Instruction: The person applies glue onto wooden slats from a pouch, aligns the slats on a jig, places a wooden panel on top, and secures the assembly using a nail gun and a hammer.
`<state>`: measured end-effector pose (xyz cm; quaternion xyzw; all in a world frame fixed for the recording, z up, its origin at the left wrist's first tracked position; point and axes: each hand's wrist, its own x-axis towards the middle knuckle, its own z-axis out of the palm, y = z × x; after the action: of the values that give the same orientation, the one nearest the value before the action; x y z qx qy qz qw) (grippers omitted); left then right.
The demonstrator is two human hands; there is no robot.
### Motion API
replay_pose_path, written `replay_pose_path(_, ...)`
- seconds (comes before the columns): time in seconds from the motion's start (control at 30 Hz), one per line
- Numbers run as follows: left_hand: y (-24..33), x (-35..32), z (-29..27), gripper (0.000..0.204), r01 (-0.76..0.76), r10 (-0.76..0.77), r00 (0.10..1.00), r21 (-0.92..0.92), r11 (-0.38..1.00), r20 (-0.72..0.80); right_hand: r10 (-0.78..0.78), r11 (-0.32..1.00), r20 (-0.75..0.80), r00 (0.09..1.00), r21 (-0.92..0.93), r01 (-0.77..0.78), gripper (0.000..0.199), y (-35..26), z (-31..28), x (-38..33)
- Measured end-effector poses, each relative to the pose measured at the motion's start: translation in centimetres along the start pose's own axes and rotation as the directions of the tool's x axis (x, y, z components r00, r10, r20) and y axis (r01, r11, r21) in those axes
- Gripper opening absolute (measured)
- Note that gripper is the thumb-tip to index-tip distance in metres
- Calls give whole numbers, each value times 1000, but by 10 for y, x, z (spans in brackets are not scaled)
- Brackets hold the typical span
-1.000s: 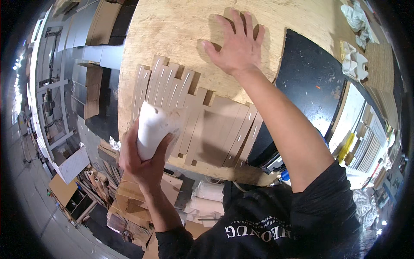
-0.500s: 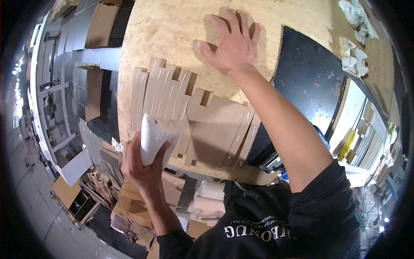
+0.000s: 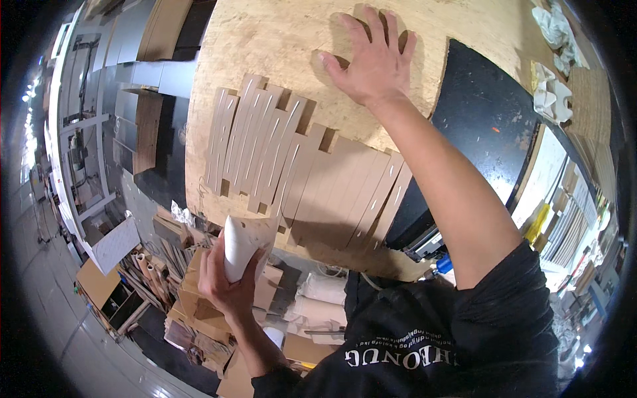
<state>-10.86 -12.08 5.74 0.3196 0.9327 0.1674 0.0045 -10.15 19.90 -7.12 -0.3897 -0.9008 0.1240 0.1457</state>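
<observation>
My left hand [image 3: 229, 275] is wrapped round a white, cone-shaped squeeze bag [image 3: 242, 249], probably of glue. It is near the table's front edge, with the bag's lower end close to one of the strips. Side by side in front of me lie several flat brown cardboard strips [image 3: 318, 179], their ends staggered. Thin white lines of glue [image 3: 271, 142] run along the strips on the left, and shorter dashes mark those on the right. My right hand [image 3: 378, 66] lies flat on the wooden tabletop [image 3: 265, 40] beyond the strips, fingers spread, holding nothing.
Right of the strips is a black mat [image 3: 481, 126]. Beyond it are crumpled white plastic [image 3: 556, 33], a moulded tray piece [image 3: 551, 93] and a yellow-handled tool [image 3: 537, 222]. Cardboard boxes [image 3: 199, 292] and rolled tubes [image 3: 149, 272] stand below the table at the left.
My left hand has drawn the bag nearer to me, and a longer white line shows along a middle strip. My right hand stays flat on the tabletop. The whole view has shifted slightly.
</observation>
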Motion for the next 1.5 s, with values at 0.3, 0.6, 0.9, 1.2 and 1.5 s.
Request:
replay_pose_path(0.3, 3, -8, -1, 58, 79, -79, 996, 5, 997, 31, 7, 1000, 10, 1000, 0, -7, 68, 2, 3, 0)
replay_pose_path(0.6, 31, 38, 21, 58, -26, 9, 995, -177, 984, -97, 21, 999, 90, 996, 33, -24, 66, -2, -7, 1)
replay_pose_path(0.9, 53, 90, 56, 58, -170, 147, 979, -173, 970, -140, 20, 1000, 71, 997, 8, -21, 67, 4, -2, 0)
replay_pose_path(1.2, 41, 70, 41, 58, -104, 96, 992, -103, 989, -81, 40, 999, 86, 996, 25, -42, 65, -1, -6, 1)
replay_pose_path(1.5, 19, 20, 19, 56, 12, -13, 1000, -75, 997, -15, 13, 1000, 17, 1000, 17, -13, 64, 0, 0, -1)
